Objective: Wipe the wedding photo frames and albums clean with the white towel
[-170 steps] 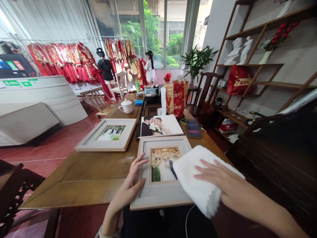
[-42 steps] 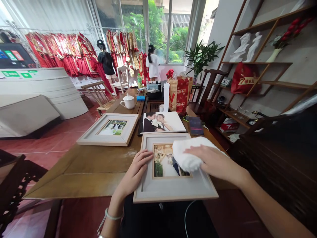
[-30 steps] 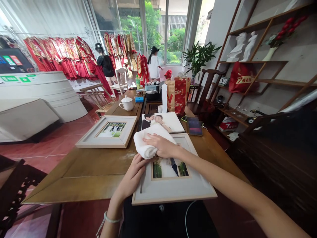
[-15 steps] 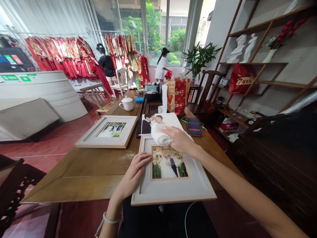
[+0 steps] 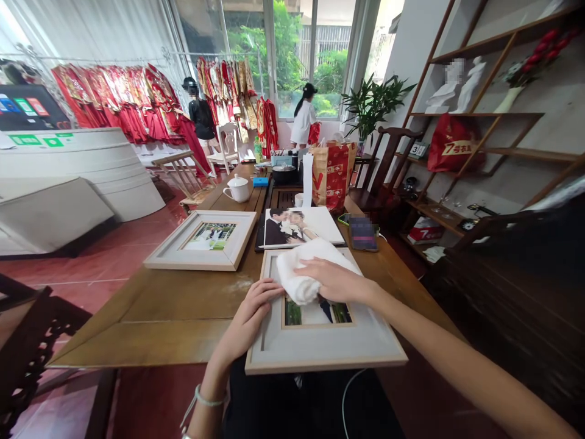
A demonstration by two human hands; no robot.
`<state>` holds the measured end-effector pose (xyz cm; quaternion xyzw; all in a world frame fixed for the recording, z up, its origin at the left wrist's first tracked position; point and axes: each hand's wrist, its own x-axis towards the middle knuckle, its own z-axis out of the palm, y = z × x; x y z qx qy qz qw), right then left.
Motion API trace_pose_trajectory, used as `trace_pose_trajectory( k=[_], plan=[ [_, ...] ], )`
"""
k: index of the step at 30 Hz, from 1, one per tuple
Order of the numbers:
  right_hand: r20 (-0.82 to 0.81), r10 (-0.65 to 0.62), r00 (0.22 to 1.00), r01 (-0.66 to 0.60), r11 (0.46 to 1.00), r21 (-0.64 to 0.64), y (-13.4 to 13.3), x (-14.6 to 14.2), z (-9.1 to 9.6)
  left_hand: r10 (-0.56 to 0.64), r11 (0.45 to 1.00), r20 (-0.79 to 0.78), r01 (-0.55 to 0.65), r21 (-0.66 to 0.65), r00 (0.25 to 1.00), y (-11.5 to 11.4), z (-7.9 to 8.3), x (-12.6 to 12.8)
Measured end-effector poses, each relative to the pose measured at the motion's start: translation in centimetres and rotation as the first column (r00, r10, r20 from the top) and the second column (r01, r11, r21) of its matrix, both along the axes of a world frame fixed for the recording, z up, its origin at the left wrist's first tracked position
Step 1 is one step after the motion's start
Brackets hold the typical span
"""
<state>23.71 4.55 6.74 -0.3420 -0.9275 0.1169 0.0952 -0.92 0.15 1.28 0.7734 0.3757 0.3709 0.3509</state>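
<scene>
A light wood picture frame (image 5: 320, 356) with a wedding photo (image 5: 340, 312) lies before me, its near end over the table's front edge. My right hand (image 5: 326, 277) holds a folded white cloth (image 5: 301, 262) and presses it on the frame's face, hiding the photo's upper part. Across the frame's left side rests my left hand (image 5: 253, 311), fingers stretched out flat with the tips near the cloth; its thumb is not clearly visible. Just behind the frame lies a white photo print (image 5: 326, 225) of a couple. A second framed photo (image 5: 201, 241) sits to the left on the table.
Farther back on the wooden table (image 5: 183, 305) stand a white lidded cup (image 5: 238, 190), a blue box (image 5: 260, 182), a black pot (image 5: 284, 175) and a paper bag (image 5: 336, 177). A phone (image 5: 364, 235) lies at right. Two people stand by the red garments (image 5: 114, 97).
My right hand has drawn the cloth from the frame's far edge toward me, over the photo's top. The print behind shows more. My left hand stays on the frame's left side.
</scene>
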Motion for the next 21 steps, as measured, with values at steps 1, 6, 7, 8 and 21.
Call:
trace_pose_trajectory(
  k=[1,6,7,8,21],
  plan=[
    [0.000,-0.023,1.000,0.023,0.999,-0.034,-1.0,1.3,0.1,-0.002,1.000,-0.007,0.002,0.000,1.000,0.0,0.1,0.0],
    [0.008,-0.262,0.965,0.263,0.964,-0.030,-4.5,6.3,-0.7,-0.001,1.000,-0.055,0.002,0.015,0.999,-0.1,0.2,0.0],
    [-0.013,-0.330,0.944,0.330,0.943,0.025,-4.6,6.6,-1.2,-0.001,1.000,-0.066,0.002,0.017,0.998,-0.1,0.2,0.1],
    [-0.047,-0.400,0.915,0.403,0.912,0.082,-4.6,6.7,-1.8,0.000,1.000,-0.074,0.002,0.020,0.997,-0.1,0.2,0.2],
    [-0.176,-0.180,0.968,0.195,0.978,0.076,-7.1,5.9,-3.8,-0.005,1.000,-0.051,0.004,-0.008,0.999,-0.8,1.6,1.1]
  ],
)
